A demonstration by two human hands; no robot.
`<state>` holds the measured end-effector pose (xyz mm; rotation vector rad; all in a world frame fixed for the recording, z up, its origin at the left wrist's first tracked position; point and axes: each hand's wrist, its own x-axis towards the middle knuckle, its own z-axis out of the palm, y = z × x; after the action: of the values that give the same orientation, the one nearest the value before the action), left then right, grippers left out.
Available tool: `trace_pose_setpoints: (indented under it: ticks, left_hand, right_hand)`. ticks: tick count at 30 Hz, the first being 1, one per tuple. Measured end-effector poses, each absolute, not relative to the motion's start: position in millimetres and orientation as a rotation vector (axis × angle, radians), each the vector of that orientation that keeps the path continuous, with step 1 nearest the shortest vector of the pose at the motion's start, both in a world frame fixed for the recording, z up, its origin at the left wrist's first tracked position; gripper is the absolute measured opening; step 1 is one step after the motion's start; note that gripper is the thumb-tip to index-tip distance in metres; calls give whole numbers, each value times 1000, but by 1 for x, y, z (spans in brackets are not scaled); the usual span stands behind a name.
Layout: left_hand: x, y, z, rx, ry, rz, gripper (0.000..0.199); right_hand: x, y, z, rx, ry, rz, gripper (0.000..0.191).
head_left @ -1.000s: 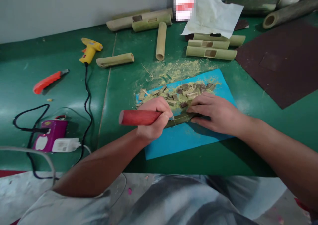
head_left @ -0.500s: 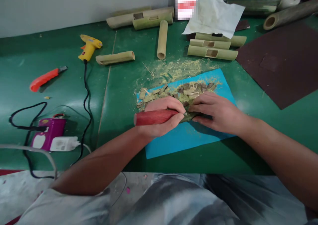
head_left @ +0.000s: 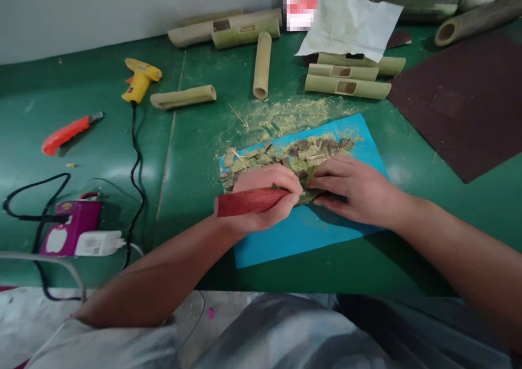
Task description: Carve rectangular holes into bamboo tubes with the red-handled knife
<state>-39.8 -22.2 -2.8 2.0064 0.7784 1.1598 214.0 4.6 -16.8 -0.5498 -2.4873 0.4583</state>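
My left hand (head_left: 264,198) grips the red wooden handle (head_left: 240,202) of a carving tool, its blade hidden under my fingers. My right hand (head_left: 355,188) lies flat on a bamboo piece (head_left: 309,196) and presses it down on the blue mat (head_left: 297,230). Only a short stretch of the bamboo shows between my hands. Just beyond my fingers, a heap of bamboo chips and shavings (head_left: 285,154) covers the mat's far part.
On the green table (head_left: 98,151) lie several bamboo tubes (head_left: 261,64), some with cut slots (head_left: 346,86). A yellow glue gun (head_left: 140,79), an orange utility knife (head_left: 65,133) and a purple power strip (head_left: 69,233) sit at left. Dark sandpaper (head_left: 468,102) lies at right, white paper (head_left: 350,18) behind.
My left hand pushed the red-handled tool to the right along the bamboo, closing up against my right hand, then drew back slightly. My right hand stayed pressed on the bamboo.
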Motion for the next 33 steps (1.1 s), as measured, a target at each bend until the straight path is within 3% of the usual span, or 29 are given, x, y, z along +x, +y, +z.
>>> trace_pose_setpoints:
  ticks: [13,33]
  left_hand:
    - [-45,-29,-8,1980,874,1319,20]
    - [-46,-35,-19,1833,975,1388,21]
  right_hand:
    - [214,5,-18,-568,-2482,508,18]
    - [214,5,-18,-569,-2500,493,19]
